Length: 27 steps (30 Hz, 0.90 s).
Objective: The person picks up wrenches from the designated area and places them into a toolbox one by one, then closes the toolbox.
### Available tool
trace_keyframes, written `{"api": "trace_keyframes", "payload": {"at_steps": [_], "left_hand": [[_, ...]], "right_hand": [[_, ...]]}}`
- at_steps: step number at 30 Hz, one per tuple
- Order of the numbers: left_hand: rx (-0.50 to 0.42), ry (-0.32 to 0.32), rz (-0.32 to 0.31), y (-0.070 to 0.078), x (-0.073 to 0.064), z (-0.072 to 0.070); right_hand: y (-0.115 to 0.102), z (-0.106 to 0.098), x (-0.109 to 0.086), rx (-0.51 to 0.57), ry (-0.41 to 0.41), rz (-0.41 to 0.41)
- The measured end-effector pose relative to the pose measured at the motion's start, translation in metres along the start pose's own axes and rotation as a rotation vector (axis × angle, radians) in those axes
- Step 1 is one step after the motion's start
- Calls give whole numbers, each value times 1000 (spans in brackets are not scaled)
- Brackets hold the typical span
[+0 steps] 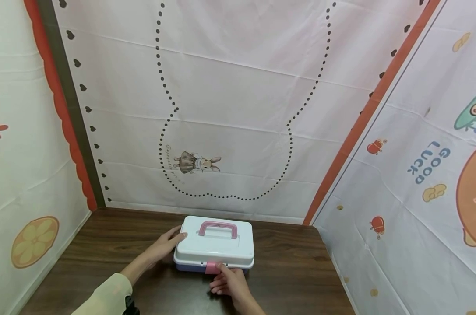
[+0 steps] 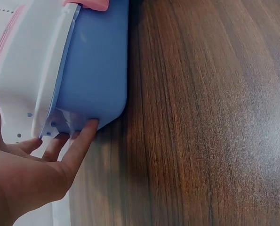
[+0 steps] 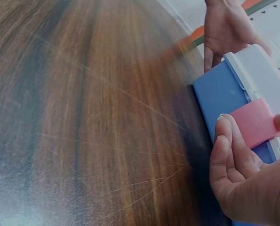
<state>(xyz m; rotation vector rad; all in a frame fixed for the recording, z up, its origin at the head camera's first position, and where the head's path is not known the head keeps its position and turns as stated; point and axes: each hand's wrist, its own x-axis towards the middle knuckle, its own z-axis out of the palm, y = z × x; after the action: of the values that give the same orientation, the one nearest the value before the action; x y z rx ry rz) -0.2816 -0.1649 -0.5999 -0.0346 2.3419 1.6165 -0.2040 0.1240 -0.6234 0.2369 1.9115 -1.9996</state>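
A plastic storage box (image 1: 222, 249) with a white lid, a blue base (image 2: 95, 61) and a pink carrying handle (image 1: 219, 225) sits on the table. Its lid is down, and the handle lies flat on top. At the box's left end, my left hand (image 1: 164, 246) holds it, thumb on the lid and fingers against the side. My right hand (image 1: 234, 286) is at the front, its thumb and bent fingers on the pink latch (image 3: 255, 123). In the right wrist view the latch lies across the seam between lid and base.
The box stands on a dark wood-grain table (image 1: 293, 280). Printed white cloths hang behind it and on both sides; the back cloth (image 1: 238, 175) meets the table's far edge.
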Motion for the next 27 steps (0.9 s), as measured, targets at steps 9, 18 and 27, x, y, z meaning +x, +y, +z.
{"api": "trace_keyframes", "payload": {"at_steps": [9,18,27], "left_hand": [[-27,-7,-32,-1,2,0],[-21,-8,-33,1,1,0],[-70,-11,-53,0,2,0]], "right_hand": [[2,1,3,62,-19,8],[1,1,0,99,-34,16],[4,2,3,131,-56,-11]]}}
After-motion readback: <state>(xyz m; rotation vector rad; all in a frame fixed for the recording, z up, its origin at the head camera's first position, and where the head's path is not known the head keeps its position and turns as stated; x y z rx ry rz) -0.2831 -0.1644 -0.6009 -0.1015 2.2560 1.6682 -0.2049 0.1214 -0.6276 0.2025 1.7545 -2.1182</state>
